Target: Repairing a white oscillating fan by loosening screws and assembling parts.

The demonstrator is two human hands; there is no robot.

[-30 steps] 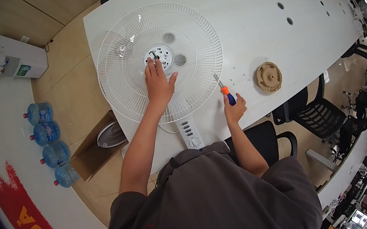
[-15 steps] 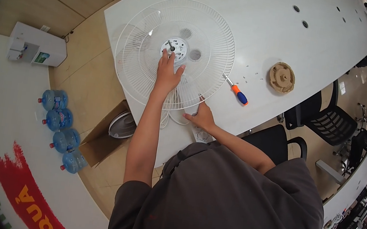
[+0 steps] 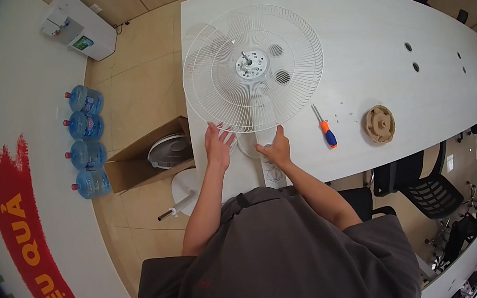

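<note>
A round white wire fan grille point(image 3: 303, 53) stands over the near left part of the table, with a white hub plate point(image 3: 259, 65) and a bare metal shaft at its middle. My left hand point(image 3: 218, 147) is at the grille's near rim, fingers spread; whether they touch the wires I cannot tell. My right hand point(image 3: 277, 150) is closed around the fan's white neck point(image 3: 265, 136), just below the rim, with the thumb toward the left. Nearer my body, a white fan part with a marked panel point(image 3: 273, 172) shows. White cord is partly hidden behind my left fingers.
A screwdriver point(image 3: 325, 127) with an orange and blue handle lies right of the grille, near small screws and a round brown moulded piece point(image 3: 379, 124). On the floor at left are an opened carton point(image 3: 142, 165), a white round base with a pole point(image 3: 181, 201), and several water bottles point(image 3: 88, 155).
My left hand has left the hub and come back to the grille's near rim. My right hand stays on the neck. The view has shifted, showing the white round base on the floor.
</note>
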